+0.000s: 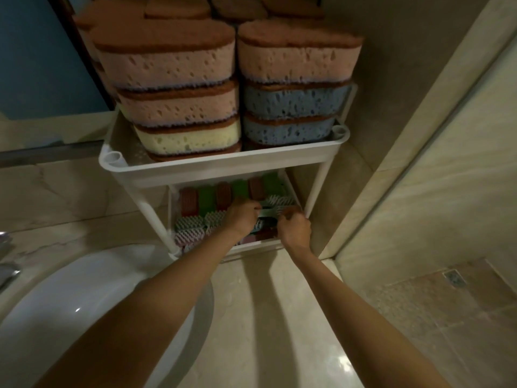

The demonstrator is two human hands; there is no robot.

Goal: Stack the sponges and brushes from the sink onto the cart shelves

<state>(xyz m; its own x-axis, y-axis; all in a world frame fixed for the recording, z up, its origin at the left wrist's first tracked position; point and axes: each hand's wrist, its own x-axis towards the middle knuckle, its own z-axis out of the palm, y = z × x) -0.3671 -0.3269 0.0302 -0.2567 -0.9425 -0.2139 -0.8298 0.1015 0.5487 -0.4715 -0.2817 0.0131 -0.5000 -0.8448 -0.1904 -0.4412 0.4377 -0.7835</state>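
Under the cart's [145, 208] top shelf [223, 163], just above the middle of the view, the lower shelf [260, 245] lies in shadow. Its back half is hidden by the top shelf's rim, so the contents are hard to make out. The topmost layers of big sponges [167, 63] are cut off at twelve o'clock, and a tap [7, 271] is cropped at nine o'clock.

Both hands reach into the lower shelf. The left hand [242, 214] has its fingers drawn together, pinching the left end of a brush [270, 212]. The right hand [295, 228], at three o'clock of the brush, is curled tight with its knuckles up. Its fingers meet the brush's right end, but whether they grip it cannot be told.

The brush lies crosswise between the hands, pale with white bristles, its dark body blurred. More brushes [193, 222] with zigzag white bristles sit at nine o'clock of the left hand. Red and green small sponges [207, 197] stand on edge in a row behind them. The white sink [70, 303] curves at seven o'clock.
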